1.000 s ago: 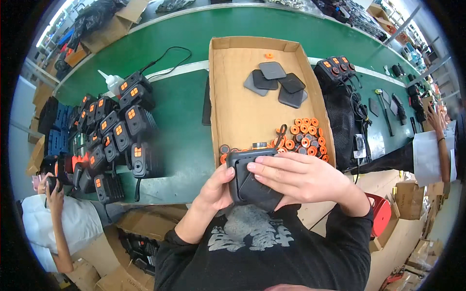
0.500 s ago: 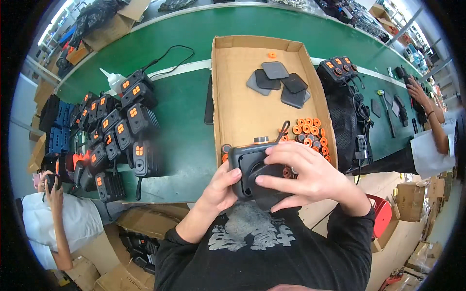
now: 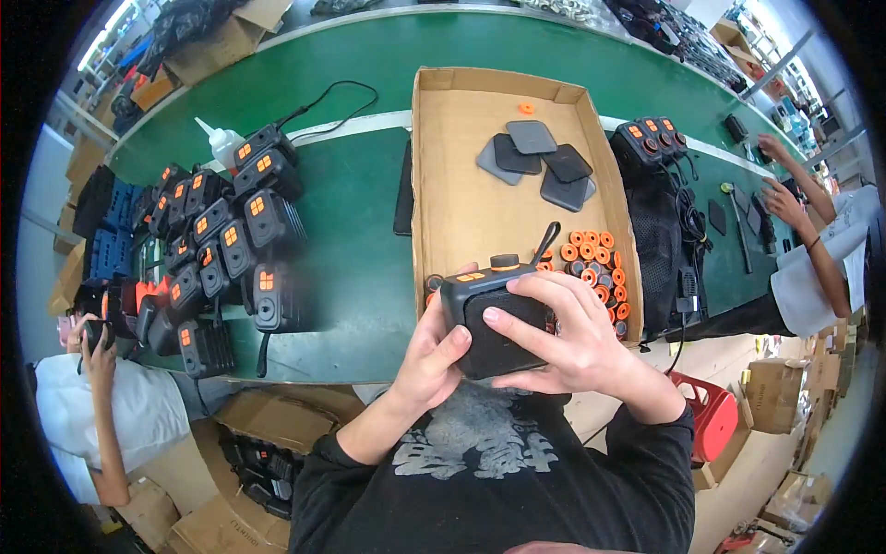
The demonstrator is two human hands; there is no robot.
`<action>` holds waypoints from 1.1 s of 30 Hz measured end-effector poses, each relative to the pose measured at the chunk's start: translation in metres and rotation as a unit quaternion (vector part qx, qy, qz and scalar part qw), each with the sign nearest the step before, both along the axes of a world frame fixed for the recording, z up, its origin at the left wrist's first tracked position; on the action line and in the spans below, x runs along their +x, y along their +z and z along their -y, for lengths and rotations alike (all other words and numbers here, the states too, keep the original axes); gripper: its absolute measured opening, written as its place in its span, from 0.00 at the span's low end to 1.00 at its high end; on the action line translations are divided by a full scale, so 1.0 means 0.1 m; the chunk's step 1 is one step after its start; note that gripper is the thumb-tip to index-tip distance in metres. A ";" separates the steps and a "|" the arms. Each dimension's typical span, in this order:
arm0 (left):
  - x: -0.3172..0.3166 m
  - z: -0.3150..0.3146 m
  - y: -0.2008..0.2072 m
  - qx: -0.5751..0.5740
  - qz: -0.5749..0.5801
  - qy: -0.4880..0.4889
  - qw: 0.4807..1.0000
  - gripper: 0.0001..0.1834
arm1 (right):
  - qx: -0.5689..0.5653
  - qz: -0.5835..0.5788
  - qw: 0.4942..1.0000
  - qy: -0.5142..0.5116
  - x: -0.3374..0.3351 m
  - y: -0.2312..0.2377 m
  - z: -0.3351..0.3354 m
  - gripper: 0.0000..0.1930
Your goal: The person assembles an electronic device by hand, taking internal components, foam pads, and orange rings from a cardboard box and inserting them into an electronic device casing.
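A boxy black portable speaker (image 3: 461, 309) with orange buttons, a round top knob and a strap loop is held in front of my chest, over the near edge of the cardboard tray (image 3: 426, 212). My left hand (image 3: 426, 362) grips its left side, thumb by the front corner. With fingers spread over the top edge and front, my right hand (image 3: 586, 343) clasps the right side. A dark square grille panel (image 3: 503, 343) covers the speaker's front, under my right fingers. Beyond it in the tray lie orange-and-black knobs (image 3: 591, 251) and loose dark square panels (image 3: 532, 138).
Rows of similar black speakers (image 3: 235, 242) stand on the green bench (image 3: 341, 249) at left, with a white squeeze bottle (image 3: 220, 140) behind. More speakers (image 3: 649, 138) and cables are at right. A person works at each side. A red stool (image 3: 709, 420) stands lower right.
The grille panel was tilted off the speaker, showing a round part inside; now it lies against the front. My right fingers have shifted over it, and the speaker's top has turned more into view.
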State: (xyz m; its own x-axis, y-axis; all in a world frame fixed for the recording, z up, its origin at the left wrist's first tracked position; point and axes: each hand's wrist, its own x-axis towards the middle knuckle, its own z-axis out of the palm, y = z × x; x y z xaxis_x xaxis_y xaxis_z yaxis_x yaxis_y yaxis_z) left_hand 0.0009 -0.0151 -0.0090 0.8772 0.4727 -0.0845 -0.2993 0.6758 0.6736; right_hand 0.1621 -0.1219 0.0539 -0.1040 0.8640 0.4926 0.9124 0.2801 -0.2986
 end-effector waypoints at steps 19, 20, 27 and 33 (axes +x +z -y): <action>-0.08 0.00 -0.03 0.160 0.021 -0.043 0.986 0.51 | -0.077 -0.112 0.991 -0.019 -0.07 0.08 0.03 0.34; -0.09 0.03 -0.03 0.126 0.019 -0.033 0.991 0.51 | -0.082 -0.124 0.989 -0.018 -0.07 0.08 0.03 0.33; -0.07 0.09 -0.06 0.130 0.035 0.037 0.990 0.52 | -0.092 -0.242 0.966 0.014 -0.11 -0.15 0.04 0.29; -0.06 0.11 -0.10 0.167 0.072 0.080 0.980 0.58 | 0.028 -0.425 0.905 -0.015 -0.29 -0.35 0.09 0.46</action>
State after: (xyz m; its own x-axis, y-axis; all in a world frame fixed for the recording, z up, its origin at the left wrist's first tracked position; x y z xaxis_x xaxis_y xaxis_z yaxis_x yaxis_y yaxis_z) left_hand -0.0051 -0.0261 -0.0186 0.7811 0.5854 0.2174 -0.4918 0.3622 0.7918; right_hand 0.1329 -0.1312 0.0192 0.3565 0.8316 0.4258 0.3672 0.2944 -0.8823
